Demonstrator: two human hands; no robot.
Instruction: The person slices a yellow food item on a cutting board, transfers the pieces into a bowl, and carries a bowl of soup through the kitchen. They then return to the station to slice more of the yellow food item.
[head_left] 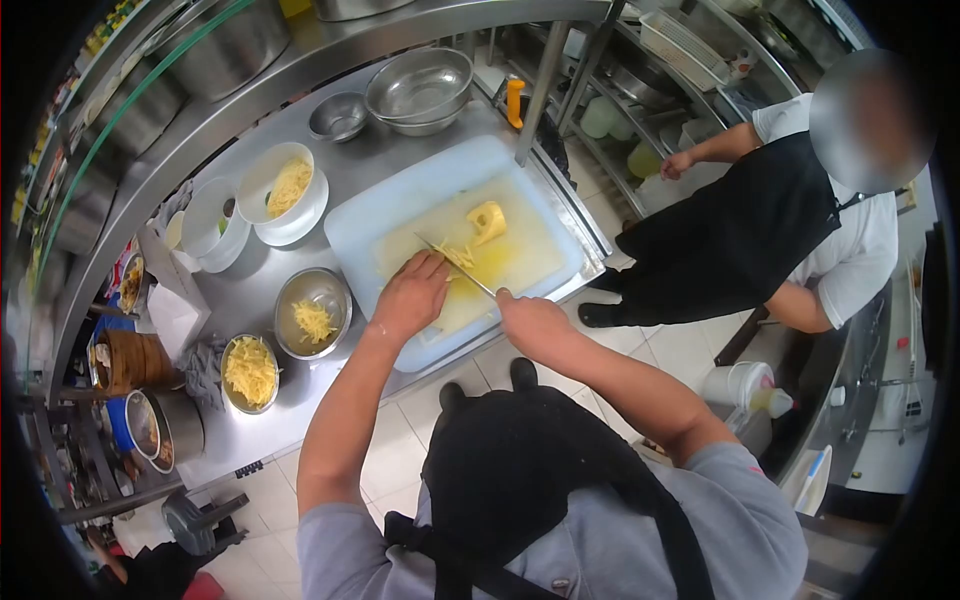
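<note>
My right hand [535, 325] is closed around the handle of a knife [468, 276], whose blade slants up and left over the white cutting board [440, 185]. Beside the blade, my left hand [412, 293] has its fingers bent and pressed together on the board, against cut yellow food strips [458, 255]. What lies under its fingertips is partly hidden. A larger yellow food piece [487, 222] with a hollow in it rests beyond the knife. Yellow wetness spreads over the board around it.
To the left stand a metal bowl [288, 318] and a smaller bowl [232, 402], both with yellow strips, and a white bowl [300, 225] with pale shreds. Empty metal bowls [440, 80] sit at the back. A co-worker [750, 220] in a black apron stands at the right.
</note>
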